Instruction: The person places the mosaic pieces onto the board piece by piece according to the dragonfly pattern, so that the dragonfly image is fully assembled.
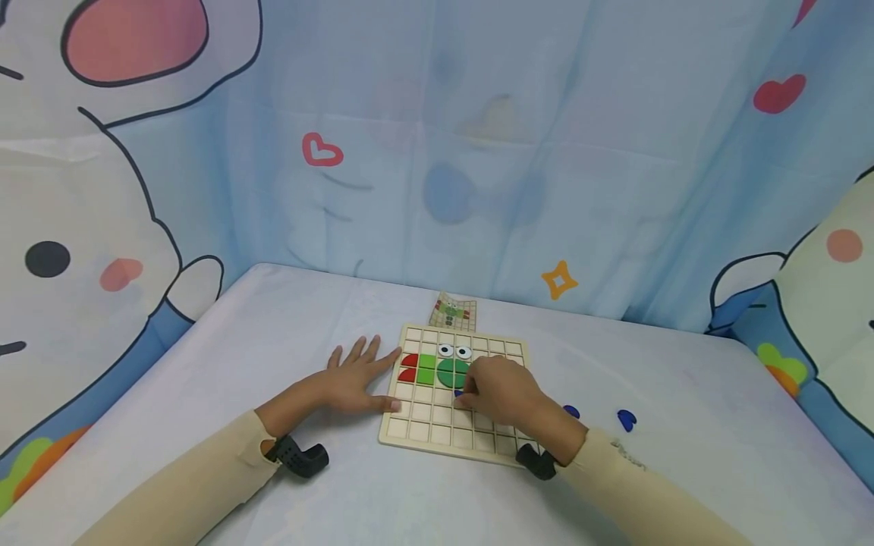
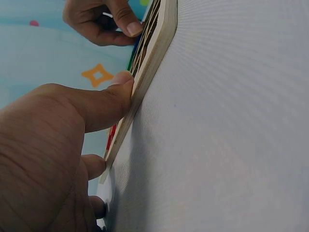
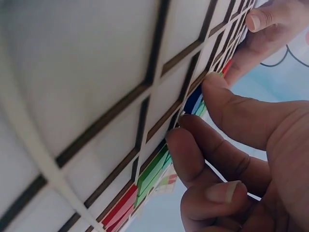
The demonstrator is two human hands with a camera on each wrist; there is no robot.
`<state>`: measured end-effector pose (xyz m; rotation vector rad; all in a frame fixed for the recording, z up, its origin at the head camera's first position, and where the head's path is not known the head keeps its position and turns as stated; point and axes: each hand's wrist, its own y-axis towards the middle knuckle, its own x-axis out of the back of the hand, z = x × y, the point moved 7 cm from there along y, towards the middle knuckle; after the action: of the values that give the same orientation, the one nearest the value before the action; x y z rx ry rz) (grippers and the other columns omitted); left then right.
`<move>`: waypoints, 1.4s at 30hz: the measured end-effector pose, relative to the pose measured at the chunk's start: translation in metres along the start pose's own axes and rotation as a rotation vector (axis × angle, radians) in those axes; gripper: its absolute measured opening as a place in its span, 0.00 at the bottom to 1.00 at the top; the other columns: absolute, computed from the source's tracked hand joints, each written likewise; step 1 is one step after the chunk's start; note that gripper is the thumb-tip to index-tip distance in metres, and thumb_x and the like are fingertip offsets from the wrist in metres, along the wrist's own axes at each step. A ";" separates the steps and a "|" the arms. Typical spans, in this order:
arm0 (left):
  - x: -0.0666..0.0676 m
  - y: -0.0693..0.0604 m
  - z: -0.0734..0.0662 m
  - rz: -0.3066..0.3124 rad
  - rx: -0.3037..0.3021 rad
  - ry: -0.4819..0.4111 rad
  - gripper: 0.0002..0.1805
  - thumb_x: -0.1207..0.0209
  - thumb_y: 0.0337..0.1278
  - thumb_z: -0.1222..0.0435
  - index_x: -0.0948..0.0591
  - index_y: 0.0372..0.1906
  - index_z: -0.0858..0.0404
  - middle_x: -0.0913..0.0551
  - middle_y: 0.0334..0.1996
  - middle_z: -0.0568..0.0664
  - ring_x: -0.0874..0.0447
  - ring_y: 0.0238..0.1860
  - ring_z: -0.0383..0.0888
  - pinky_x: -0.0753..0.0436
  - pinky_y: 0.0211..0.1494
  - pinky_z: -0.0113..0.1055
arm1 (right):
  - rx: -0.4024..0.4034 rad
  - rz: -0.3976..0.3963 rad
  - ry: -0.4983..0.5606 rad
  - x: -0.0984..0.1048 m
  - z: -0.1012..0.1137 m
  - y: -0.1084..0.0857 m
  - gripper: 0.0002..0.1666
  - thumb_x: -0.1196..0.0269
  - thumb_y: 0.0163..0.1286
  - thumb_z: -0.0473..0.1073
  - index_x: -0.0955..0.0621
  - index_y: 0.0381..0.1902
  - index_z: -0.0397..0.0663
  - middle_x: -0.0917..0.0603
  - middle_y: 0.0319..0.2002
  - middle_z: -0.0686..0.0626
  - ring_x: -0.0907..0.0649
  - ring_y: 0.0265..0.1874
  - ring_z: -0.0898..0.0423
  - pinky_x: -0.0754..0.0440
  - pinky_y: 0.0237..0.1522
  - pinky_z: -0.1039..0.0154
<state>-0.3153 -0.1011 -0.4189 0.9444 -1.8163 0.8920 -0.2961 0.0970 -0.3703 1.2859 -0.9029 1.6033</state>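
A wooden grid board lies on the table. My left hand is spread flat at its left side, thumb and fingertips touching the edge; the left wrist view shows the thumb on the rim. Over the middle of the board, my right hand pinches a small blue piece between thumb and fingers, at a square below the green round. Red pieces, light green squares and two eye pieces sit in the grid. My right hand hides part of the board's right side.
Two loose blue pieces, one rounded beside the right wrist and one notched, lie on the white cloth right of the board. Behind the board's far edge is a patterned picture card. A printed curtain hangs at the back.
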 end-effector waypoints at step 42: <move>0.001 0.000 -0.001 -0.003 -0.006 0.003 0.49 0.47 0.59 0.34 0.51 0.80 0.48 0.61 0.80 0.62 0.70 0.80 0.62 0.65 0.75 0.67 | -0.104 0.075 0.169 0.040 -0.094 -0.054 0.13 0.30 0.61 0.41 0.13 0.45 0.49 0.18 0.31 0.55 0.24 0.27 0.58 0.25 0.26 0.64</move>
<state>-0.3155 -0.1002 -0.4178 0.9416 -1.8130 0.8855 -0.2819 0.2097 -0.3489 1.0391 -0.9255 1.6729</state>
